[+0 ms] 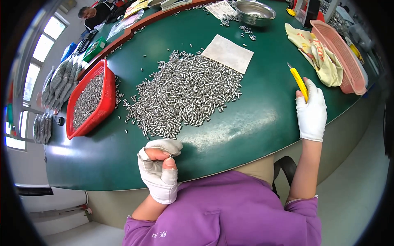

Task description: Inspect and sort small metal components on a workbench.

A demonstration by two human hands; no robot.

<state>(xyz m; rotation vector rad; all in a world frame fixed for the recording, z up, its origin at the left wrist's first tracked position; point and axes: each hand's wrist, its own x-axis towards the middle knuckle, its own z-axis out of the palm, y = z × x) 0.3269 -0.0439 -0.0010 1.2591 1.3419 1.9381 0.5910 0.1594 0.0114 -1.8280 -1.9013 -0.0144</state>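
A broad pile of small silvery metal pieces lies on the green tabletop. Near the table's front edge, my left hand in a white fingerless glove pinches one small metal piece between thumb and finger. At the right, my right hand, gloved the same way, is closed round a yellow utility knife. The knife's blade points away from me, toward the far left. A sheet of pale card rests on the pile's far right edge.
A red plastic basket of metal pieces stands left of the pile. Grey bags lie beyond it. At the right are a crumpled cream bag and a pink basket. A metal bowl sits far back; another person is at far left.
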